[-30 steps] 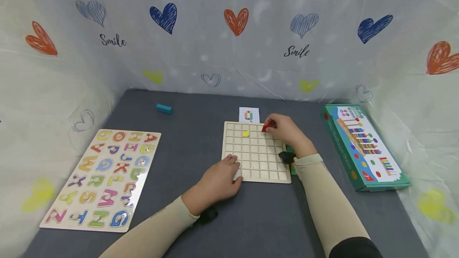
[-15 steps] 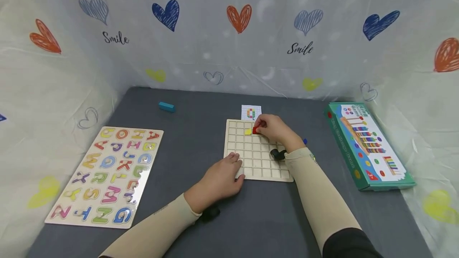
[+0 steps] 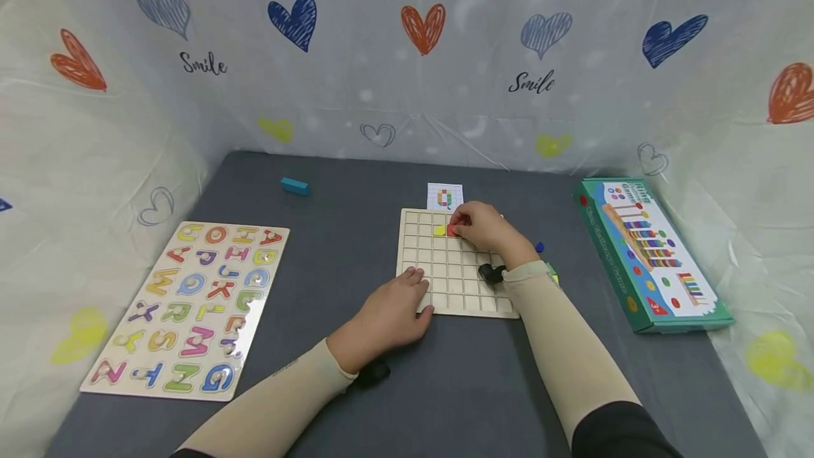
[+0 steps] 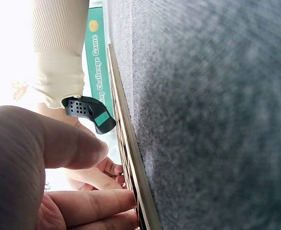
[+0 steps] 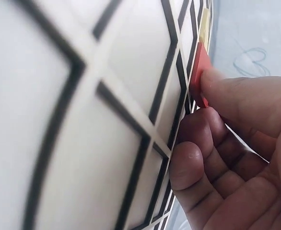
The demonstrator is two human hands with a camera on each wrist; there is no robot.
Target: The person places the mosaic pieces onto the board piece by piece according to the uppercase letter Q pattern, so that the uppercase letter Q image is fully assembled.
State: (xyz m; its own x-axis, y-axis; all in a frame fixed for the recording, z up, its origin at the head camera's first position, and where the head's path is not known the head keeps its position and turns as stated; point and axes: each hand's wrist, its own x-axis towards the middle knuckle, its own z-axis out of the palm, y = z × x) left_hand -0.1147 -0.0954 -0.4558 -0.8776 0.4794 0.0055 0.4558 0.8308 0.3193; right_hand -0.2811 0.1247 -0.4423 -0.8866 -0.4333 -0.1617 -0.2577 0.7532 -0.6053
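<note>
At the left of the tabletop (image 3: 331,267) we have an alphabet board (image 3: 162,357), and beyond its far right corner a blue bar (image 3: 295,186). Next comes our left hand (image 3: 389,313), its fingertips resting on the near left part of the wooden grid board (image 3: 454,288), thumb spread away from the other fingers. The board looks thin, stiff and fairly light, so we judge it could slide under a push; flat pressure near its edge should steady it.

The yellow tile (image 3: 439,230) lies in a cell toward the far edge. Just to its right is the red tile (image 5: 198,67), pinched in the fingers of our right hand (image 3: 483,226), thumb against its face and a fingertip at its lower end. We cannot tell whether it sits fully in its cell. It seems light, rigid and hard to break, with a smooth face that may slip. We would hold it by opposite edges, high up, keeping our fingertips clear of the ridges. Furthest right lies the green box (image 3: 655,260).
</note>
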